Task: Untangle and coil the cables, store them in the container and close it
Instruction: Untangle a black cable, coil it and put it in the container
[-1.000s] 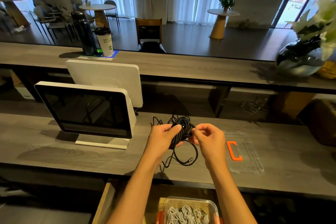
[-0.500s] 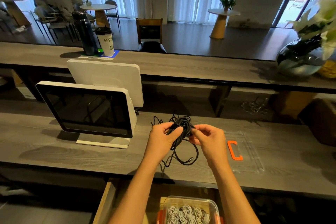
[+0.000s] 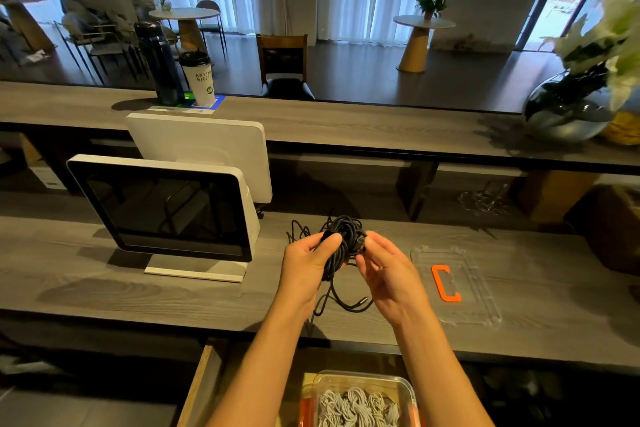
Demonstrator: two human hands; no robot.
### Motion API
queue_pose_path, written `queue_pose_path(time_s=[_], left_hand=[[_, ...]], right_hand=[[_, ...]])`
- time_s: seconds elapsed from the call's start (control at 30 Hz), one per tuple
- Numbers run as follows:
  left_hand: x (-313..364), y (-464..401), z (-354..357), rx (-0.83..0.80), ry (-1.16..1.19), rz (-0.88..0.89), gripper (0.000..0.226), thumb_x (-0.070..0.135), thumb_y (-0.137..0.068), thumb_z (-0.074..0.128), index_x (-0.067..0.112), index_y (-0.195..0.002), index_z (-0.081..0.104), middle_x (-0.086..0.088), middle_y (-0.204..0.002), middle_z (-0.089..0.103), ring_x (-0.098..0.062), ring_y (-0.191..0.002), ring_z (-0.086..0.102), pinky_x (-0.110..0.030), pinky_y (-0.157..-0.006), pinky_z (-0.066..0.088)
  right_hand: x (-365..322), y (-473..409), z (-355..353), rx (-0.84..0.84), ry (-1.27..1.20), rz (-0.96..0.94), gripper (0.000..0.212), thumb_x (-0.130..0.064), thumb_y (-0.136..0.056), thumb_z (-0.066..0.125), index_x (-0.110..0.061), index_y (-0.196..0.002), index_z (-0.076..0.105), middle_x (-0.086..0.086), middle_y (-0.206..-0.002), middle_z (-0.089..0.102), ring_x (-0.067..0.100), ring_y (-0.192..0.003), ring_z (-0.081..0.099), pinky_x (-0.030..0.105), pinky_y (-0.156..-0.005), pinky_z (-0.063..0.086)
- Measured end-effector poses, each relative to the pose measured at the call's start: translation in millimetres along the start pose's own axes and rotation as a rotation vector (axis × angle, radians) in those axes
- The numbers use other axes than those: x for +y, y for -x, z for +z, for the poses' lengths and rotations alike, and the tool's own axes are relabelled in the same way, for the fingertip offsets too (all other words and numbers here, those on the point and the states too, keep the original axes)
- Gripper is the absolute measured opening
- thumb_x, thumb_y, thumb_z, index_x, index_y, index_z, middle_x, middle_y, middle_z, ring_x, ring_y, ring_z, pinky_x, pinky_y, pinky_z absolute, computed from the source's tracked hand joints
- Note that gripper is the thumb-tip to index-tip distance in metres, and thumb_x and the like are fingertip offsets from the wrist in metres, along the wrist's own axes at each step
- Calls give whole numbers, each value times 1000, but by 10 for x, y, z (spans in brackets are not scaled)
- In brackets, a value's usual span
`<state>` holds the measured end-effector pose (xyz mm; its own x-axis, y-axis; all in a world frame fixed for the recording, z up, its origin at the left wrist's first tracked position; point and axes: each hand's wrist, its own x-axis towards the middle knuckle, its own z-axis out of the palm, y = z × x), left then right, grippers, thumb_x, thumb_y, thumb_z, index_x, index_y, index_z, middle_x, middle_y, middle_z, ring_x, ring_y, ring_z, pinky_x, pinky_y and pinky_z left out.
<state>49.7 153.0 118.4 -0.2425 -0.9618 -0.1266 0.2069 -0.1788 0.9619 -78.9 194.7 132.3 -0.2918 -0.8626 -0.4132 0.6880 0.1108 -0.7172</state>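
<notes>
A bundle of black cable (image 3: 341,236) is held up over the grey wooden counter (image 3: 138,288). My left hand (image 3: 308,262) grips the coiled part, thumb across the front. My right hand (image 3: 384,267) pinches a cable end at the bundle's right side with thumb and fingertips. Loose loops and a plug hang below toward the counter. A clear container (image 3: 360,399) with coiled grey-white cables in it sits in an open drawer below. Its clear lid (image 3: 485,295) with an orange clip (image 3: 445,282) lies flat on the counter to the right.
A white point-of-sale screen (image 3: 162,208) stands at the left. On the raised ledge behind are a dark bottle (image 3: 157,62), a paper cup (image 3: 199,78) and a glass vase with white flowers (image 3: 571,107). The wooden drawer's side (image 3: 199,388) juts out below the counter edge.
My right hand has opened somewhat and now pinches the cable end with fingertips instead of curling over it. The bundle stays in my left hand at about the same place.
</notes>
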Motion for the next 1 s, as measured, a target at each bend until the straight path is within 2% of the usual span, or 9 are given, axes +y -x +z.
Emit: queue_pose_path(time_s=[0.13, 0.27, 0.37, 0.43, 0.57, 0.67, 0.77, 0.9, 1.0], left_hand=[[-1, 31, 30, 55, 86, -42, 12, 18, -96, 63, 18, -100, 75, -5, -98, 77, -20, -100, 73, -35, -87, 57], [-29, 57, 52, 34, 92, -72, 20, 20, -96, 63, 16, -114, 71, -5, -106, 76, -18, -103, 71, -28, -82, 57], [-72, 58, 63, -2, 100, -114, 18, 26, -98, 59, 22, -113, 68, -5, -117, 71, -17, -110, 68, -29, -84, 58], [-77, 50, 52, -50, 41, -134, 15, 27, -99, 58, 25, -110, 67, -5, -116, 71, -16, -106, 70, -29, -82, 59], [-110, 34, 23, -93, 53, -208, 20, 25, -101, 56, 18, -116, 67, -11, -112, 72, -27, -103, 71, -43, -93, 58], [-201, 20, -3, -84, 75, -248, 23, 24, -101, 56, 16, -119, 67, -9, -113, 73, -23, -103, 72, -42, -95, 57], [-333, 4, -9, -77, 101, -266, 23, 19, -101, 56, 12, -120, 66, -10, -116, 73, -23, -106, 71, -42, -96, 55], [-525, 15, 5, -60, 116, -316, 18, 16, -100, 56, 14, -113, 68, -10, -109, 75, -26, -108, 70, -42, -96, 55], [-774, 28, 3, -7, 93, -369, 21, 19, -101, 56, 16, -118, 66, -7, -108, 75, -22, -103, 71, -41, -95, 53]], right_hand=[[51, 47, 6, -66, 244, -135, 19, -13, -93, 65, -7, -108, 73, 14, -101, 76, 26, -96, 73, 33, -82, 58], [83, 62, -8, -18, 316, -214, 14, -15, -91, 68, -4, -95, 77, 15, -93, 76, 28, -92, 74, 33, -81, 58], [119, 33, -58, 37, 276, -231, 14, -12, -90, 69, -1, -95, 76, 16, -91, 76, 28, -90, 73, 33, -78, 59], [127, 22, -108, 55, 264, -244, 13, -11, -89, 70, -2, -97, 76, 17, -93, 76, 28, -91, 73, 34, -80, 58], [136, -30, -211, 75, 208, -231, 14, -2, -86, 70, 1, -99, 74, 18, -97, 75, 29, -94, 73, 36, -85, 58], [223, -78, -274, 101, 259, -253, 15, 0, -87, 68, 4, -101, 73, 19, -97, 75, 28, -92, 73, 36, -85, 59], [312, -130, -315, 149, 257, -231, 15, 0, -88, 67, 2, -102, 72, 16, -94, 75, 25, -86, 72, 30, -78, 59], [416, -190, -430, 196, 181, -128, 10, 2, -90, 65, -4, -96, 71, 12, -87, 73, 18, -77, 69, 25, -71, 57], [589, -222, -572, 186, 206, -80, 11, -2, -92, 65, -11, -97, 69, 10, -92, 73, 17, -83, 69, 23, -71, 56]])
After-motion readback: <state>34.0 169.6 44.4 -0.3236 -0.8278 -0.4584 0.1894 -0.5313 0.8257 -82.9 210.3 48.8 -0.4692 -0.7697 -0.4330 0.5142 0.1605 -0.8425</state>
